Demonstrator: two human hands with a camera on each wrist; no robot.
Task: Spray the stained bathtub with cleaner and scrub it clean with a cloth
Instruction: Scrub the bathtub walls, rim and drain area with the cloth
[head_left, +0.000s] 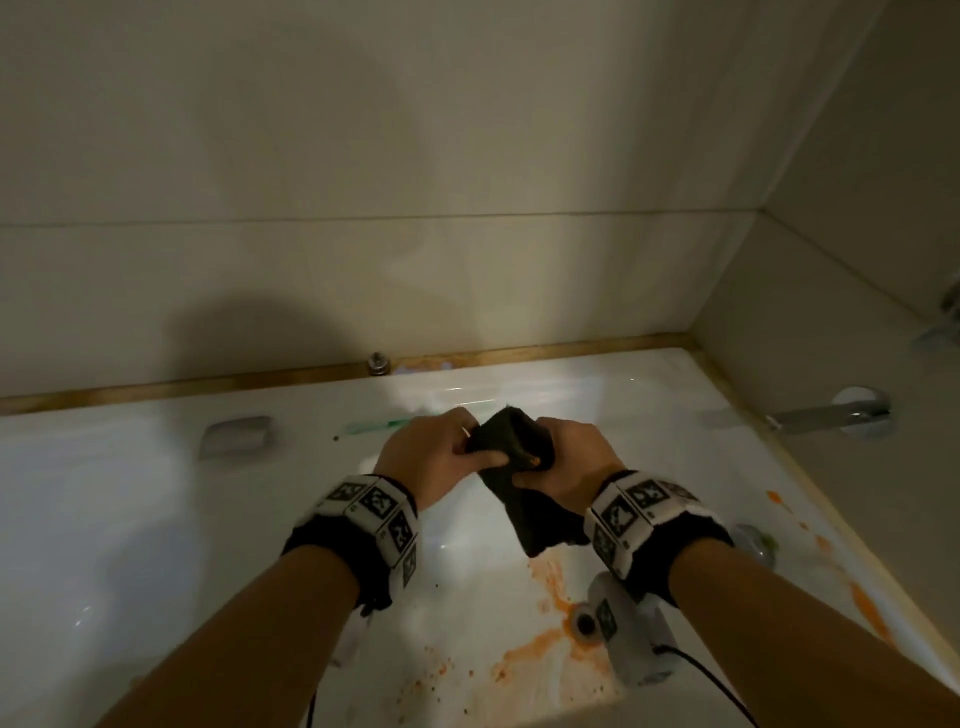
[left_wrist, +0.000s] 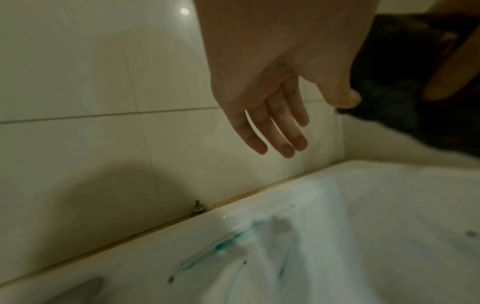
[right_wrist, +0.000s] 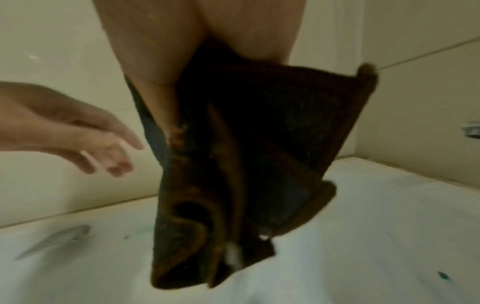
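A dark cloth (head_left: 537, 519) with orange smears hangs above the white bathtub (head_left: 130, 519). My right hand (head_left: 571, 457) grips its upper part, and the rest of the cloth (right_wrist: 259, 144) droops below the fingers. My left hand (head_left: 436, 452) is right beside it, fingers straight and relaxed (left_wrist: 270, 131), thumb close to the cloth (left_wrist: 394, 98); from the right wrist the left hand (right_wrist: 85, 139) shows open, just apart from the fabric. Orange stains (head_left: 550, 644) cover the tub floor and a green streak (head_left: 374, 427) marks the far wall. No spray bottle is in sight.
A chrome spout (head_left: 831, 413) juts from the right wall over the tub's end. A metal grab handle (head_left: 236, 435) sits on the tub's far side, and a small bolt (head_left: 378, 362) on the rim. More orange marks (head_left: 867, 603) run along the right rim. Tiled walls close in behind and to the right.
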